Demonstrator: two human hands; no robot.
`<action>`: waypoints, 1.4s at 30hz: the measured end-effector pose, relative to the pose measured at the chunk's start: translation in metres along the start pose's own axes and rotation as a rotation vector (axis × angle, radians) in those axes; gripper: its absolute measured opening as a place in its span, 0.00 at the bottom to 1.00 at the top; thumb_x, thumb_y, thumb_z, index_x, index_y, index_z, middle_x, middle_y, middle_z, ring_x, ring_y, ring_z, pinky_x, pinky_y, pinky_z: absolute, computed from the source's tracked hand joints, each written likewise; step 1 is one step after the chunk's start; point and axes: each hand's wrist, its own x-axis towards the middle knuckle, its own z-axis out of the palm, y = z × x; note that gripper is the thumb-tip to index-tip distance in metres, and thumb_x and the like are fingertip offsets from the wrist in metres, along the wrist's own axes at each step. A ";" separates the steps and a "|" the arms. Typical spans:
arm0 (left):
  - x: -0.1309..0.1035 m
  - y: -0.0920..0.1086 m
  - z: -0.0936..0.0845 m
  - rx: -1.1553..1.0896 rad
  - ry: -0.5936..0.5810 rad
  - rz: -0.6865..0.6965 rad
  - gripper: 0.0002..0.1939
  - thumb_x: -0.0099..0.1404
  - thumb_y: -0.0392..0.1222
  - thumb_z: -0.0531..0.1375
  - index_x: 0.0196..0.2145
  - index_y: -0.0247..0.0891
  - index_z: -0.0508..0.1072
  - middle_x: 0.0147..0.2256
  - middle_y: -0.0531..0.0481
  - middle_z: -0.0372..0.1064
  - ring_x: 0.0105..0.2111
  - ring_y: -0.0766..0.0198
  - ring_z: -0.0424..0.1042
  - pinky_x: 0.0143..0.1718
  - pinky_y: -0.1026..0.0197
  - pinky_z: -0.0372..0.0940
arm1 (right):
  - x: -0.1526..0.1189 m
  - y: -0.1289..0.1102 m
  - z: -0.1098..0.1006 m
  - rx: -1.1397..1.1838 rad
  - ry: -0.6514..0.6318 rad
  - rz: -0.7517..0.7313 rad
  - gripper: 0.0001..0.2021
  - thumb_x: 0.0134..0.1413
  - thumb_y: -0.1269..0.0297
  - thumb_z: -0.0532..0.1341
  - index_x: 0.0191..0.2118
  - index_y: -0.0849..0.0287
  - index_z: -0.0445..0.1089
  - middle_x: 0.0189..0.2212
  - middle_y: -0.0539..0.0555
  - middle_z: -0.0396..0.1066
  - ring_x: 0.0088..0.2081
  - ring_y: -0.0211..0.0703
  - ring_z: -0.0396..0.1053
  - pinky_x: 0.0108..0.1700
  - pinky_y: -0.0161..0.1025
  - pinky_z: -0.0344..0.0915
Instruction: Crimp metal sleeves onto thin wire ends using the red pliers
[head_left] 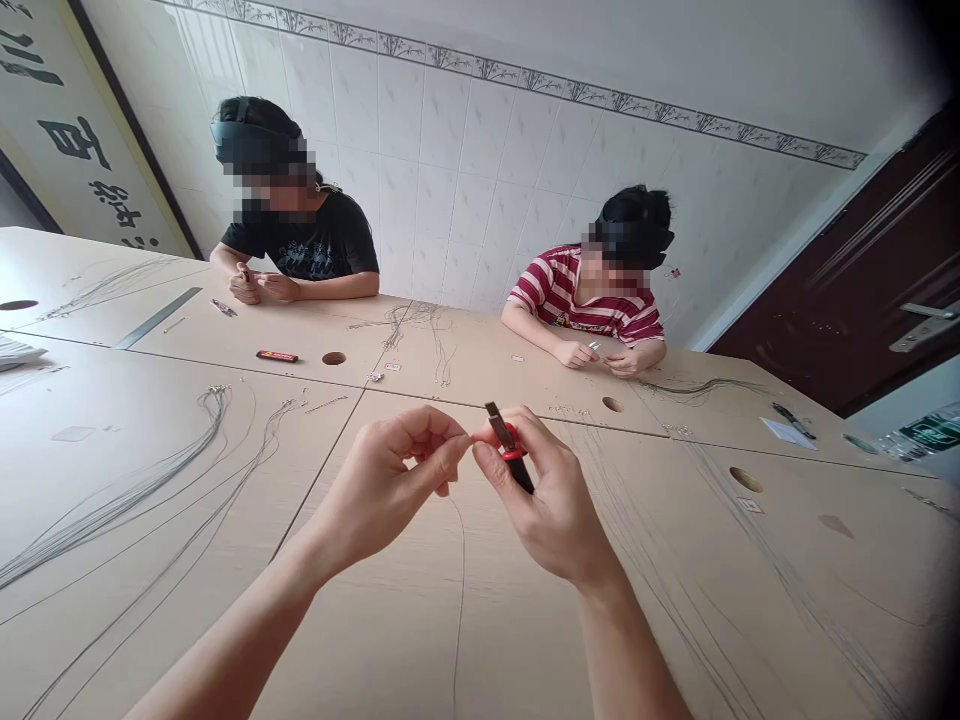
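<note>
Near the middle of the view, my left hand (405, 470) is closed in a pinch, its thumb and forefinger meeting my right fingertips. A thin cord (463, 570) hangs below my left fingers and runs down to the bottom edge of the view. My right hand (551, 490) is wrapped round a black and red tool (512, 450), whose dark flat tip points up and left. Whatever sits between the touching fingertips is too small to make out.
Bundled cords (180, 455) lie left on the table (375, 620); more cords (652, 540) lie right. Across it sit a person in black (322, 240) and a person in red stripes (570, 290). A red and black object (277, 356) lies near a round hole.
</note>
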 end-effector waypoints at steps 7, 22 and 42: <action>0.000 0.000 0.001 0.003 -0.008 -0.035 0.10 0.68 0.44 0.57 0.31 0.37 0.72 0.22 0.57 0.65 0.21 0.71 0.66 0.24 0.67 0.62 | 0.000 0.002 0.002 -0.052 0.020 -0.012 0.04 0.63 0.69 0.56 0.35 0.56 0.64 0.34 0.51 0.65 0.37 0.41 0.64 0.40 0.38 0.62; 0.010 -0.004 -0.025 -0.119 0.118 -0.129 0.22 0.69 0.57 0.52 0.50 0.40 0.73 0.54 0.42 0.69 0.55 0.53 0.66 0.58 0.51 0.59 | 0.009 -0.003 -0.005 0.062 0.029 0.057 0.08 0.65 0.64 0.55 0.33 0.56 0.60 0.29 0.48 0.59 0.30 0.38 0.59 0.34 0.35 0.58; 0.001 0.003 0.003 -0.969 -0.473 -0.207 0.44 0.40 0.87 0.28 0.07 0.47 0.59 0.00 0.55 0.37 0.01 0.67 0.41 0.03 0.59 0.43 | 0.020 0.004 0.024 0.267 0.375 0.179 0.11 0.66 0.57 0.53 0.33 0.56 0.59 0.27 0.48 0.55 0.28 0.37 0.54 0.31 0.35 0.57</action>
